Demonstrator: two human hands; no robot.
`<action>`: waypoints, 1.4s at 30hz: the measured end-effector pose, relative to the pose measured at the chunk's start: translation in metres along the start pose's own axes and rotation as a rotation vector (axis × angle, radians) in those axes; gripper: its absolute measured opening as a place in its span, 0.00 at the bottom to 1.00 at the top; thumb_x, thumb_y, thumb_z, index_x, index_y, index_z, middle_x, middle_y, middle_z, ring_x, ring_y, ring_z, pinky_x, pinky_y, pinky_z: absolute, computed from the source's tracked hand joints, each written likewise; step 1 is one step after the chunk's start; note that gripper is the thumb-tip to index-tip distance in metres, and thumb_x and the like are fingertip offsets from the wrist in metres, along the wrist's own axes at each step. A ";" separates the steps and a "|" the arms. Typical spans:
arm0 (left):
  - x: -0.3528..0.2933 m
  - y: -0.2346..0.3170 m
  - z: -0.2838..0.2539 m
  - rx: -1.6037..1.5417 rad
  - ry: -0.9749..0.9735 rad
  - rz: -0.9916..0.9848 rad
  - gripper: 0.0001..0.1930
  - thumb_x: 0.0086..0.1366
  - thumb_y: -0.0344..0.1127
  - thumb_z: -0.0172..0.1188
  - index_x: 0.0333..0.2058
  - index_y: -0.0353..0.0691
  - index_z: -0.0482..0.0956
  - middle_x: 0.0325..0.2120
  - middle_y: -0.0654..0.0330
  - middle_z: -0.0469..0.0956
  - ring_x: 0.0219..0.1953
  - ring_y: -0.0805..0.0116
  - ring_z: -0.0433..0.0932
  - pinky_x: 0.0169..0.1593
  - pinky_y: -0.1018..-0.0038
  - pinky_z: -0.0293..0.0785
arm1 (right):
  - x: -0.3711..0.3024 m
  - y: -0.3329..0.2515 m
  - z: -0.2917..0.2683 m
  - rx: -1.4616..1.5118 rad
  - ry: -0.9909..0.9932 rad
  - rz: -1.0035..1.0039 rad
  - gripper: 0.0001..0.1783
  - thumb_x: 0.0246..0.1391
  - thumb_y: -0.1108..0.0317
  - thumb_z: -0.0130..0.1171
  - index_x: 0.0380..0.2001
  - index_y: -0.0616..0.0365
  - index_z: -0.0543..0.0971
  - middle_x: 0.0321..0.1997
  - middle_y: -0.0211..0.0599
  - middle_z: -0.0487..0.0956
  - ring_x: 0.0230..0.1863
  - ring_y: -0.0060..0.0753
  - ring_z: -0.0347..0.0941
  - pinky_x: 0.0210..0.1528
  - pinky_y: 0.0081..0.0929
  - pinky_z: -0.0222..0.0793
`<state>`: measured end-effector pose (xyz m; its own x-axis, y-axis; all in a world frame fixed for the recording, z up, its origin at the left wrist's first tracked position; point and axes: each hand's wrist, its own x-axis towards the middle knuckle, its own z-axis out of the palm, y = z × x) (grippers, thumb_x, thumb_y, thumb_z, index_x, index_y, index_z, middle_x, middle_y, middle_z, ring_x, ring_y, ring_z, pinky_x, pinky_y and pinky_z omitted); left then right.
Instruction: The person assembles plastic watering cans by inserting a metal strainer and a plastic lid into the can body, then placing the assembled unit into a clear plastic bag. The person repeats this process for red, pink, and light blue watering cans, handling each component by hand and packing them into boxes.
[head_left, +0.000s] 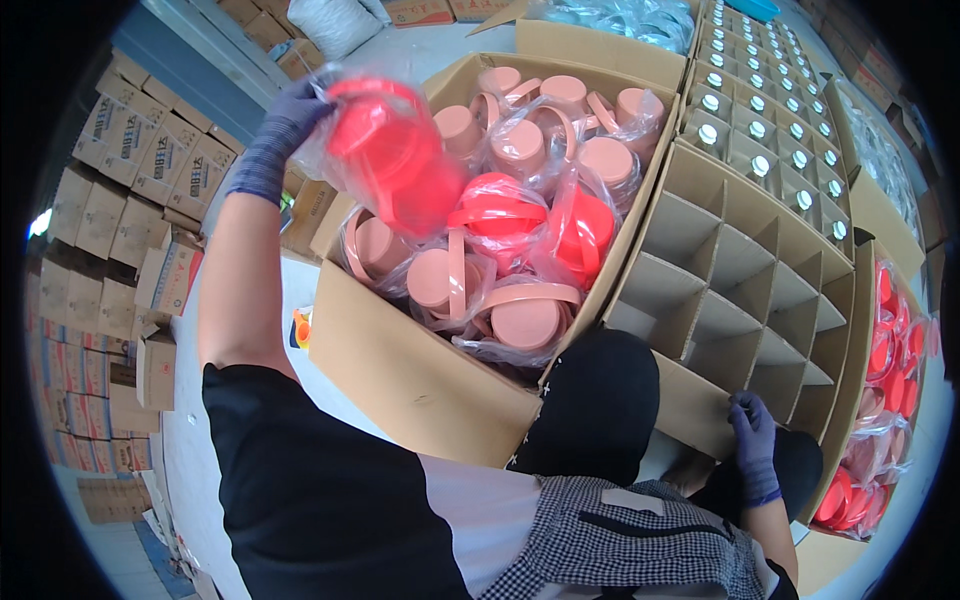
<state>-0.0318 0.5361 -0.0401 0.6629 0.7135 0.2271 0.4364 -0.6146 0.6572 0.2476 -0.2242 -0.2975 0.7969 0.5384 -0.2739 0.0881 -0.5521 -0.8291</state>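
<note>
Red bagged caps (pixel 385 150), gripped by our left hand (pixel 298 112), slant lengthwise down-right over the open carton (pixel 410 360); our right hand (pixel 755 440) touches the divided carton (pixel 685 408), grip unclear.

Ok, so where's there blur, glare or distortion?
Head view: motion blur smears the red, clear-bagged plastic item in the purple-gloved left hand; head view: a small white patch glares at far left; head view: the stacked brown cardboard cartons lean with the fisheye curve.
</note>
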 end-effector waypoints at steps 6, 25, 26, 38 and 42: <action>-0.001 -0.140 0.107 0.619 -0.196 0.206 0.18 0.62 0.42 0.65 0.47 0.38 0.83 0.43 0.43 0.84 0.43 0.49 0.83 0.49 0.58 0.78 | -0.017 -0.027 0.001 -0.272 -0.098 -0.157 0.17 0.62 0.62 0.62 0.51 0.59 0.80 0.51 0.48 0.81 0.51 0.44 0.80 0.58 0.36 0.73; -0.276 0.313 0.554 0.739 -1.180 0.969 0.41 0.55 0.73 0.62 0.50 0.37 0.83 0.45 0.46 0.84 0.51 0.49 0.82 0.57 0.58 0.75 | 0.009 0.146 0.146 -0.755 -0.537 -0.049 0.31 0.60 0.55 0.47 0.65 0.49 0.75 0.69 0.45 0.73 0.70 0.51 0.67 0.72 0.51 0.58; -0.278 0.316 0.560 0.717 -1.252 0.888 0.40 0.57 0.72 0.62 0.48 0.37 0.84 0.44 0.46 0.84 0.51 0.50 0.82 0.57 0.59 0.75 | 0.008 0.161 0.147 -0.751 -0.495 -0.014 0.31 0.60 0.55 0.47 0.65 0.49 0.75 0.70 0.46 0.73 0.71 0.51 0.66 0.72 0.52 0.57; -0.312 0.415 0.381 0.620 -0.950 0.826 0.24 0.58 0.61 0.66 0.36 0.44 0.87 0.31 0.47 0.83 0.39 0.45 0.83 0.44 0.52 0.77 | 0.037 0.186 0.162 -0.741 -0.135 0.065 0.33 0.61 0.53 0.46 0.69 0.47 0.70 0.74 0.47 0.68 0.75 0.52 0.60 0.74 0.57 0.51; -0.337 0.444 0.325 0.544 -0.704 0.899 0.19 0.58 0.54 0.66 0.36 0.45 0.87 0.23 0.51 0.81 0.33 0.47 0.82 0.40 0.53 0.76 | 0.045 0.148 0.148 -0.563 0.097 -0.049 0.34 0.59 0.52 0.47 0.68 0.50 0.71 0.73 0.49 0.67 0.76 0.54 0.57 0.76 0.58 0.47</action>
<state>0.1365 -0.0862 -0.0589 0.9611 -0.2568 -0.1016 -0.2527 -0.9661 0.0522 0.2083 -0.1874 -0.5050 0.8325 0.5261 -0.1736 0.4102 -0.7960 -0.4452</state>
